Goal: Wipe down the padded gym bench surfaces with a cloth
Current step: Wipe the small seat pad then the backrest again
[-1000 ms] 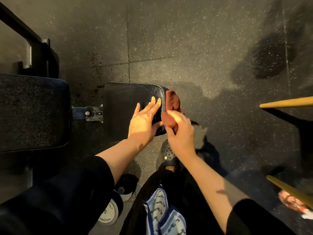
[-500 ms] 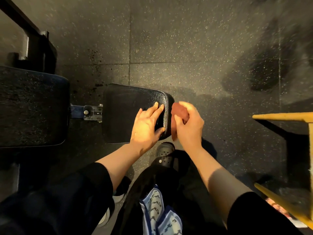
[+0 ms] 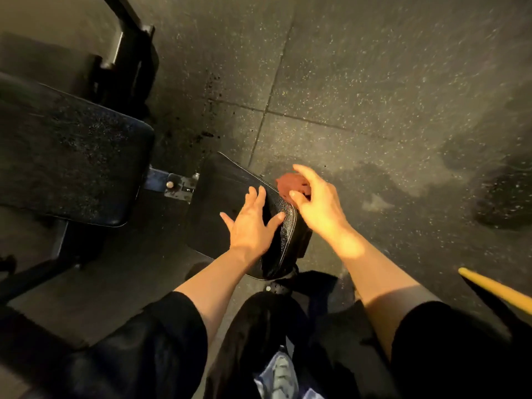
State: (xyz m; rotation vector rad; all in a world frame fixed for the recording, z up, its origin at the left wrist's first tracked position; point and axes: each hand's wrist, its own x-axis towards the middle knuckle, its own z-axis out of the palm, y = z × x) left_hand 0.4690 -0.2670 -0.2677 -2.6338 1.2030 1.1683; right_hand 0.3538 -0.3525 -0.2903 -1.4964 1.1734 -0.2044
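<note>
right hand [image 3: 318, 201] and cloth [image 3: 290, 184] shifted to pad's [image 3: 224, 203] far corner, fingers clutching cloth, left hand [image 3: 252, 226] flat, fingers released

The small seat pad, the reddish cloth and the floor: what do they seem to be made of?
The small seat pad looks like black vinyl or leather over padding: grained, glossy, with a piped seam along its edge. The reddish cloth looks like soft matte fabric, bunched into folds in the right hand; the weave is too blurred to tell. The floor looks like dark rubber tiling, matte with pale flecks and straight joints.

The right hand [image 3: 318, 204] has carried the cloth [image 3: 290, 184] to the pad's far corner
</note>
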